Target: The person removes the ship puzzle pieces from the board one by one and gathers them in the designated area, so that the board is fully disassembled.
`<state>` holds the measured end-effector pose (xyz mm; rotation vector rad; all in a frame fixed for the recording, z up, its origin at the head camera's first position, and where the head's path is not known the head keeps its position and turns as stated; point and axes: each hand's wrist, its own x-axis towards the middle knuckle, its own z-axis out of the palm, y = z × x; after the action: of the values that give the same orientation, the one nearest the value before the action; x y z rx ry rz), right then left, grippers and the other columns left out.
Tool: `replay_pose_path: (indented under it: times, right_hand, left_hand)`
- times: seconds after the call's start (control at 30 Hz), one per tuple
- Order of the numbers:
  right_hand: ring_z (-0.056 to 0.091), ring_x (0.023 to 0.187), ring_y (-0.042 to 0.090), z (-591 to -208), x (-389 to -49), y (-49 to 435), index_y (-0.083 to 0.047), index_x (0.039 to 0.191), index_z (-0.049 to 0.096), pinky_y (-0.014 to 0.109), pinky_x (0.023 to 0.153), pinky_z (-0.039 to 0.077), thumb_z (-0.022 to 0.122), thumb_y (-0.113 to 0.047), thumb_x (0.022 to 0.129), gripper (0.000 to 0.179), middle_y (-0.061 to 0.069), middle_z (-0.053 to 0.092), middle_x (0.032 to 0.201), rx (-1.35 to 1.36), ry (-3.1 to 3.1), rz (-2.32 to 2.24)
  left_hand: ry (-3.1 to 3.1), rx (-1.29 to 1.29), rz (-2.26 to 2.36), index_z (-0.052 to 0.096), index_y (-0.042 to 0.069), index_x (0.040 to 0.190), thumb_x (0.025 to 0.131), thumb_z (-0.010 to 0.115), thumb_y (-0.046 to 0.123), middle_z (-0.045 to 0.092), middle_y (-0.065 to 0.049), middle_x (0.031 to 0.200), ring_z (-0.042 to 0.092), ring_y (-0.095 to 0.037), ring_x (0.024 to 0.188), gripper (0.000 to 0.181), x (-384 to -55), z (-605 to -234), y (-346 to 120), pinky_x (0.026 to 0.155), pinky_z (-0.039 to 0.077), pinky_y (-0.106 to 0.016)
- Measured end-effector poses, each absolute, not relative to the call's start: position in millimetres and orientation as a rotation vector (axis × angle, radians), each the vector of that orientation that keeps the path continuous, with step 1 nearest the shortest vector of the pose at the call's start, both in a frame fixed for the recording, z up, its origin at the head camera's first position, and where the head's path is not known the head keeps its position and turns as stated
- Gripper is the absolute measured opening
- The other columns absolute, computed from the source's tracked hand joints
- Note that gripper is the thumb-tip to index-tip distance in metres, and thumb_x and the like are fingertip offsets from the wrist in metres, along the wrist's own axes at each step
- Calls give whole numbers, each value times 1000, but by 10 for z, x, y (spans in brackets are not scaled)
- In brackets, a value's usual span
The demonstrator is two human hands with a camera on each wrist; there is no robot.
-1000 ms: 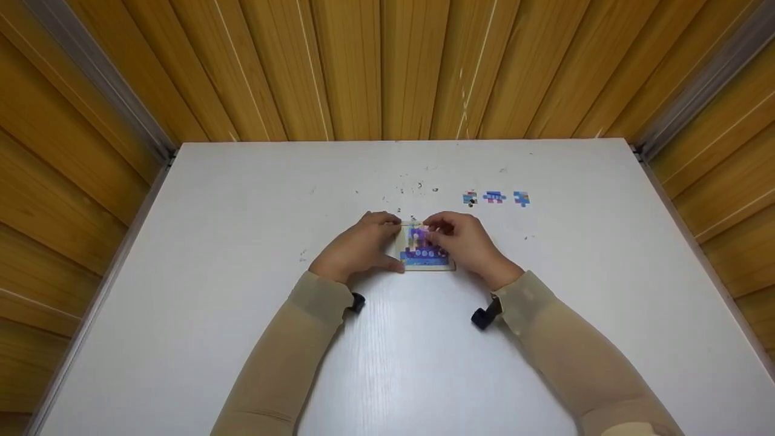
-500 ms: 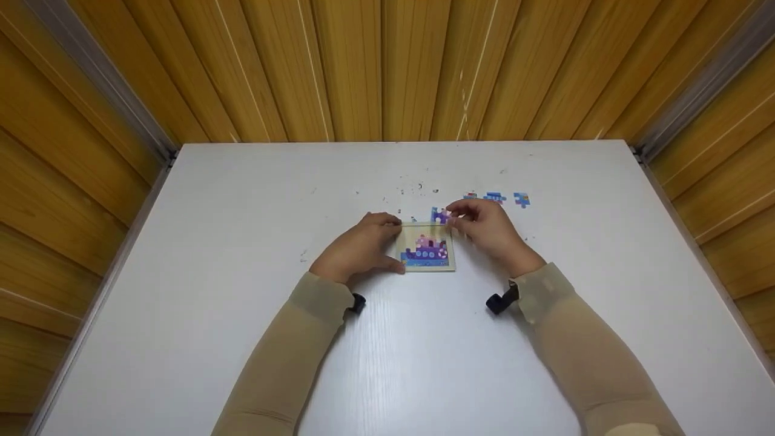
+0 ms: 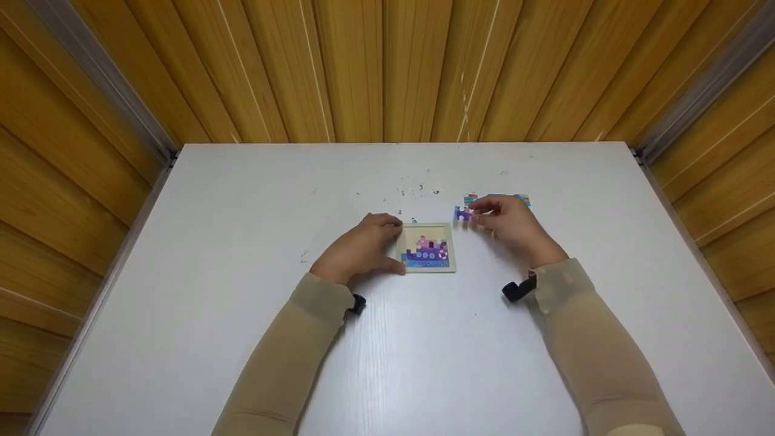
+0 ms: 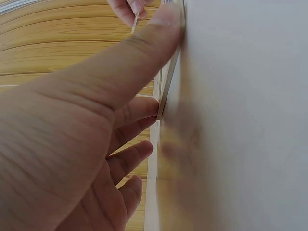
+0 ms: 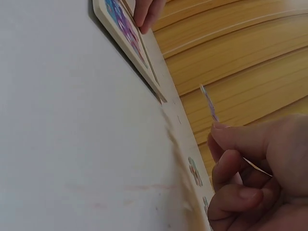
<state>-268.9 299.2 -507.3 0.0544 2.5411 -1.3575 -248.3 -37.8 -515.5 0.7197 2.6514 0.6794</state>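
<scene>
A pale wooden puzzle tray (image 3: 451, 248) lies flat on the table, its lower part filled with a purple and pink ship picture over blue; bare wood shows in its upper part. My left hand (image 3: 358, 249) holds its left side, thumb at the near corner and forefinger at the far one. In the left wrist view the thumb (image 4: 144, 48) presses the tray's edge. Right of the tray, my right hand (image 3: 511, 224) pinches a purple puzzle piece (image 3: 462, 214) between thumb and fingertips. In the right wrist view that piece (image 5: 209, 102) stands edge-on, raised off the table.
Loose puzzle pieces lie behind my right hand: one blue and red piece (image 3: 470, 198), another blue piece (image 3: 523, 199), and one between them mostly hidden. Small dark marks (image 3: 420, 188) dot the white table (image 3: 254, 200) beyond the tray. Wooden panels (image 3: 387, 72) rise at the back.
My right hand has lifted the purple piece out of the tray's upper area and carried it right, towards the loose pieces. My left hand stays on the tray.
</scene>
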Motion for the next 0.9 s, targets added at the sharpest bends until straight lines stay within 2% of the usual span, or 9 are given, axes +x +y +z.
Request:
replay_pose_path:
  times: [0.13,0.23,0.4,0.57,0.67,0.8,0.9]
  right_hand:
    - [59,85,15,-5054,-2708,3086,-9,138,79,20,66,52,74,-14,109,30,10,74,120,37,2572,-1329]
    - [58,82,13,-5042,-2719,3144,-9,139,79,20,65,52,74,-14,109,31,8,72,120,59,2562,-1330]
    - [57,82,13,-5039,-2732,3219,-9,139,79,21,66,52,76,-17,109,31,9,71,120,91,2562,-1290]
    - [57,87,15,-5046,-2742,3253,-9,140,78,21,68,52,74,-17,110,32,11,70,128,113,2561,-1245]
    - [58,99,20,-5041,-2744,3248,-9,141,78,22,75,53,74,-18,110,33,14,69,135,113,2561,-1221]
    - [55,120,25,-5033,-2744,3233,-9,142,77,28,94,52,74,-17,110,34,17,67,148,91,2571,-1181]
    - [53,130,28,-5033,-2736,3219,-8,142,78,35,107,49,75,-17,109,34,18,66,155,68,2579,-1165]
  left_hand:
    - [2653,734,675,59,7,164,87,101,38,50,-5,175,39,-26,169,93,-2485,-5153,-389,142,34,-39]
    - [2651,735,675,59,8,165,87,101,39,50,-5,175,38,-27,170,94,-2492,-5156,-390,143,33,-41]
    - [2644,719,680,58,8,166,87,100,39,49,-5,176,33,-31,174,94,-2493,-5157,-388,146,26,-45]
    - [2646,726,685,59,8,165,87,100,38,50,-4,175,36,-30,172,93,-2489,-5155,-388,144,30,-43]
    - [2649,730,680,59,8,165,87,100,39,51,-4,175,38,-27,170,93,-2490,-5152,-389,143,32,-41]
    - [2647,730,682,59,8,165,87,100,39,51,-4,174,40,-25,168,92,-2493,-5154,-387,142,35,-40]
    - [2645,732,685,60,8,164,87,100,38,51,-5,174,41,-26,168,92,-2492,-5156,-387,142,35,-39]
